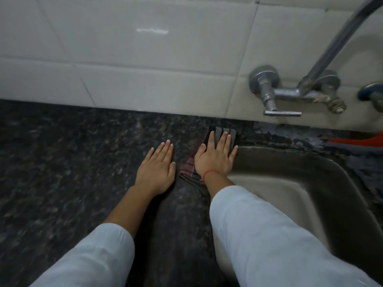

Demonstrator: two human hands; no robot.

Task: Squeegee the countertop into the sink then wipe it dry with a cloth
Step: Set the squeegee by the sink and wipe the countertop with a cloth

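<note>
A dark cloth [187, 169] with reddish stripes lies flat on the black speckled countertop [68, 162], just left of the steel sink [290, 183]. My right hand [214, 157] presses on the cloth with straight, spread fingers, its little finger at the sink's rim. My left hand [157, 169] lies flat on the bare countertop beside the cloth, fingers straight and together. Most of the cloth is hidden under my right hand. No squeegee is in view.
A wall-mounted metal tap [290, 94] with a long spout [344, 36] hangs over the sink at the right. White wall tiles [145, 59] back the countertop. An orange object [360, 139] shows at the right edge behind the sink.
</note>
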